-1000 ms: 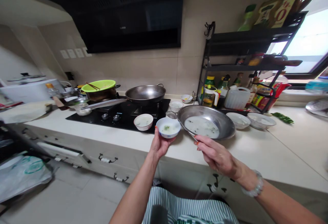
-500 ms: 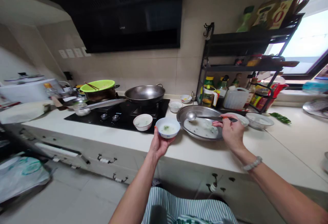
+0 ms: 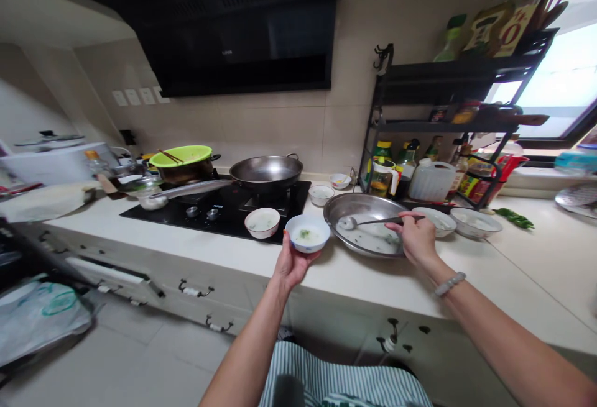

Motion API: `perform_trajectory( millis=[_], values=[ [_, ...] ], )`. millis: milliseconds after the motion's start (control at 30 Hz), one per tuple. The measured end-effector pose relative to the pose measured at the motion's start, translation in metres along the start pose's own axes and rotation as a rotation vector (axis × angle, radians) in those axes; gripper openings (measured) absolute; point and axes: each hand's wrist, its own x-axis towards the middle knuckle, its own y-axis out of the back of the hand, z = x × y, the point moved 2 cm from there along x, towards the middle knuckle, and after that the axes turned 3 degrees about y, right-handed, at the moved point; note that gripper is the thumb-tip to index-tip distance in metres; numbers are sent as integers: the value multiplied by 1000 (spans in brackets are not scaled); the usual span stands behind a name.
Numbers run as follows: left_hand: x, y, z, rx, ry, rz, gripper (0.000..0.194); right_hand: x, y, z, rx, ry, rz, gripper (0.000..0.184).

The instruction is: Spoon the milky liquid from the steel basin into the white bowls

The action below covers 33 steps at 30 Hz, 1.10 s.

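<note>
My left hand grips a white bowl with a blue pattern from below and the side, at the counter's front. Pale liquid with green bits lies in it. My right hand is closed round the dark handle of a ladle. The ladle's head rests low in a wide steel basin, at the surface of milky liquid with dark green bits. A red-rimmed bowl of similar liquid stands left of the held bowl, by the hob's edge. Behind it is a smaller white bowl.
Two more filled bowls stand right of the basin, beside green leaves. A wok sits on the black hob; a pot with a green colander is farther left. A black rack holds bottles behind the basin.
My right hand has moved from above the basin's front rim to its right side. The ladle, first near the bowl, has swung over the basin and dipped to the liquid. My left hand stays put.
</note>
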Motion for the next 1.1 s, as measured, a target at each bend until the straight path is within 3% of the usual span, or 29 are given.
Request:
perform_trajectory(
  millis=[533, 1100],
  values=[
    [0, 0, 0, -8, -3, -2, 58, 10, 31, 6, 209, -53, 78, 8],
    [-1, 1, 0, 6, -4, -8, 59, 10, 36, -4, 191, -56, 91, 12]
  ],
)
